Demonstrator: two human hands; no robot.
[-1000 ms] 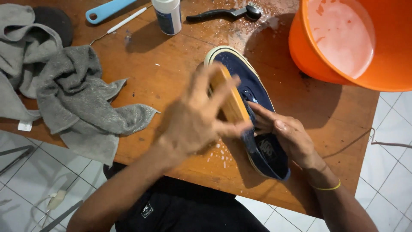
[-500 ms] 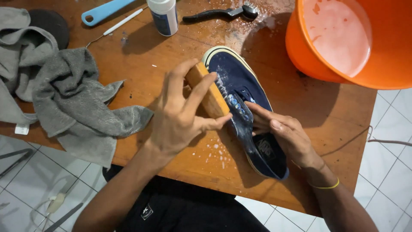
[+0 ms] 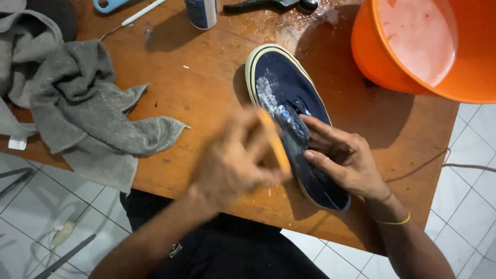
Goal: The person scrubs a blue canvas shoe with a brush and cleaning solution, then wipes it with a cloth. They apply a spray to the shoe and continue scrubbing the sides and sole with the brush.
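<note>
A dark blue canvas shoe (image 3: 281,85) with a cream sole lies on the wooden table (image 3: 196,88), toe pointing away, with white foam on its upper. My right hand (image 3: 343,157) rests on the shoe's opening and side, fingers spread over it. My left hand (image 3: 235,157), blurred by motion, grips a wooden-backed scrub brush (image 3: 274,139) pressed against the shoe's left flank near the laces.
An orange basin (image 3: 413,67) of soapy water stands at the back right. A grey towel (image 3: 82,108) is heaped at the left. A bottle (image 3: 201,13), a black brush (image 3: 268,5), a blue tool (image 3: 108,4) and a thin white stick (image 3: 137,15) lie along the far edge.
My left hand has pulled the brush back along the shoe's side, from near the toe toward the heel. The right hand still holds the shoe in place.
</note>
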